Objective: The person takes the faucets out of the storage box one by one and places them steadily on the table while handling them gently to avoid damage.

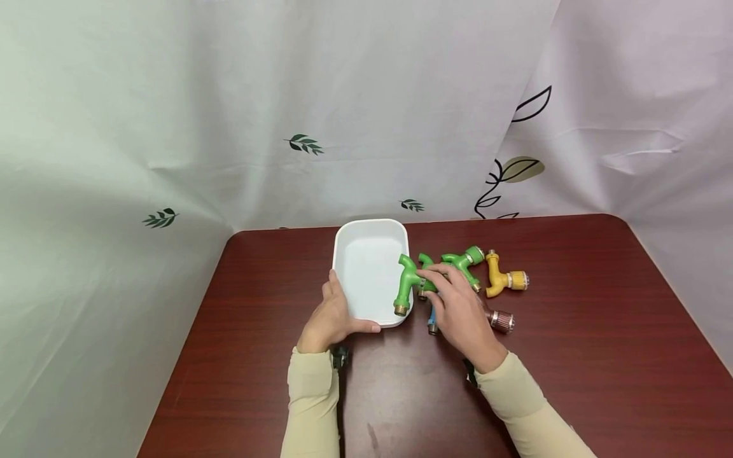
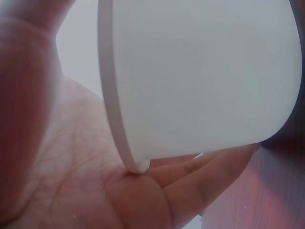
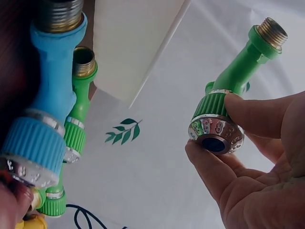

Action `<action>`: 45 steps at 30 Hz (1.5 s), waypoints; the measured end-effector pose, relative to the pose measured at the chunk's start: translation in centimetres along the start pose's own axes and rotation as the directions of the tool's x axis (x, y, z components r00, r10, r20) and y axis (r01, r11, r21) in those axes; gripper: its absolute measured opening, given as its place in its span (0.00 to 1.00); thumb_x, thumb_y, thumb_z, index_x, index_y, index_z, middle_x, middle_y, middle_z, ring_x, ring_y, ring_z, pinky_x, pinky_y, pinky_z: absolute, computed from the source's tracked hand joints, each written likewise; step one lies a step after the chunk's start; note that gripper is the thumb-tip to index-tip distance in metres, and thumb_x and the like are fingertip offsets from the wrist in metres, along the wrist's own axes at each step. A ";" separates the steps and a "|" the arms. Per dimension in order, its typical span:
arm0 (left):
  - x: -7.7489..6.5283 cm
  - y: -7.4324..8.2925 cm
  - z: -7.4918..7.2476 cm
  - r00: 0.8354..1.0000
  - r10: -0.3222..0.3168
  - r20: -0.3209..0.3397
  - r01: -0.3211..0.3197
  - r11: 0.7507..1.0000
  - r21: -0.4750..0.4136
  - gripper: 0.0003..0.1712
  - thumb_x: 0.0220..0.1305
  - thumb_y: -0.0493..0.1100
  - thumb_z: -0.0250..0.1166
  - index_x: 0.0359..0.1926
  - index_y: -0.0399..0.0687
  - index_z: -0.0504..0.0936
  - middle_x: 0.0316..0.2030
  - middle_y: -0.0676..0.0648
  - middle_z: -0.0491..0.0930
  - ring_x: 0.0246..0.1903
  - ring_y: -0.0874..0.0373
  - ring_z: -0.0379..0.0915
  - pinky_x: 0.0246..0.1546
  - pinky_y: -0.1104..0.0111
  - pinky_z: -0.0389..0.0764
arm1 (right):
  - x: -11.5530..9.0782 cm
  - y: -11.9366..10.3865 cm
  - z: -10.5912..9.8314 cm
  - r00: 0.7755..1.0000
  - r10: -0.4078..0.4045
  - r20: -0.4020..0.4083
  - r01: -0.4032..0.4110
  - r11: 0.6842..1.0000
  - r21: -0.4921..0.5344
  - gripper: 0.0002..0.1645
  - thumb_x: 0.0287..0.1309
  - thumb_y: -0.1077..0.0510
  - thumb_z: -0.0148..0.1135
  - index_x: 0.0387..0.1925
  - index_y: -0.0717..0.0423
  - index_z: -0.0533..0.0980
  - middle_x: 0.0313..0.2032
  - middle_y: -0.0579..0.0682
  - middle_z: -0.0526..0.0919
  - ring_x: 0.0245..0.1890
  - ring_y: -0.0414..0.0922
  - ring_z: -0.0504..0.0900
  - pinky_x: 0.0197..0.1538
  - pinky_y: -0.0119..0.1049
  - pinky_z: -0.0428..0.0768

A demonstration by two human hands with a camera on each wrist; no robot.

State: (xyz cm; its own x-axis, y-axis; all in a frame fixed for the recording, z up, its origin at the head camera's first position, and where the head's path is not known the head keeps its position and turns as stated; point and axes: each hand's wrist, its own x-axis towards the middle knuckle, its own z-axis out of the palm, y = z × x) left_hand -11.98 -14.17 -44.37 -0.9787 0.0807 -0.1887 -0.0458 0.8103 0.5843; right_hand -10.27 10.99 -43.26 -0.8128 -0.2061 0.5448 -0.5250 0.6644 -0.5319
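My right hand (image 1: 460, 315) pinches a green tap (image 1: 407, 283) by its ribbed handle, thumb on one side and fingers on the other. The tap hangs over the right rim of a white tray (image 1: 372, 228), its brass thread pointing down toward me. In the right wrist view, the tap's silver handle cap (image 3: 217, 131) sits between thumb and fingertips. My left hand (image 1: 332, 318) rests round the tray's near left corner, fingers straight along the left wall and thumb stretched across the front. The left wrist view shows the palm against the tray's rim (image 2: 109, 86).
Beside the tray lie more green taps (image 1: 469, 257), a blue tap (image 1: 432, 323) partly under my right hand, a brown tap (image 1: 501, 321) and a yellow tap (image 1: 504, 280). The red-brown table (image 1: 258, 286) ends at a white patterned curtain (image 1: 355, 178).
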 end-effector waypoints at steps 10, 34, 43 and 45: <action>-0.1 -0.1 -0.1 1.000 -0.012 0.008 0.012 1.000 -0.023 0.89 0.33 0.59 0.87 0.76 0.28 0.31 0.67 0.27 0.55 0.43 0.39 0.78 0.47 0.53 0.80 | -0.7 0.4 -1.1 1.000 0.007 0.005 -0.007 1.000 -0.022 0.26 0.54 0.73 0.70 0.56 0.59 0.80 0.56 0.57 0.77 0.58 0.55 0.74 0.57 0.52 0.75; -0.1 0.0 -0.2 1.000 -0.020 0.011 0.021 1.000 -0.021 0.90 0.32 0.60 0.87 0.76 0.29 0.30 0.69 0.28 0.53 0.45 0.37 0.77 0.48 0.52 0.79 | -3.1 2.4 -3.8 1.000 0.013 0.012 -0.012 0.996 -0.083 0.28 0.52 0.76 0.70 0.55 0.60 0.79 0.54 0.58 0.76 0.53 0.53 0.75 0.48 0.48 0.76; 0.0 -0.1 -0.2 1.000 -0.014 0.013 0.014 1.000 -0.016 0.89 0.33 0.60 0.87 0.76 0.28 0.30 0.69 0.28 0.53 0.44 0.38 0.78 0.47 0.52 0.80 | -3.9 3.2 -4.9 1.000 0.006 0.017 -0.004 0.992 -0.125 0.28 0.51 0.78 0.69 0.54 0.62 0.77 0.55 0.59 0.76 0.55 0.55 0.74 0.51 0.48 0.73; 0.0 -0.1 -0.2 1.000 -0.012 0.014 0.012 1.000 -0.021 0.90 0.33 0.60 0.87 0.76 0.28 0.30 0.69 0.28 0.53 0.44 0.38 0.78 0.47 0.52 0.79 | -4.1 3.5 -5.2 1.000 -0.004 0.012 0.005 0.991 -0.131 0.28 0.51 0.78 0.69 0.55 0.63 0.77 0.55 0.59 0.76 0.55 0.55 0.74 0.51 0.48 0.73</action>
State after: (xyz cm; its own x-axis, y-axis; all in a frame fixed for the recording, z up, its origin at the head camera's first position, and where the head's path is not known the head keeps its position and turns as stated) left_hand -11.99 -14.33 -44.25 -0.9752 0.0790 -0.2065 -0.0619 0.7990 0.5981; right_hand -7.46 17.87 -43.98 -0.8140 -0.2172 0.5388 -0.4916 0.7517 -0.4397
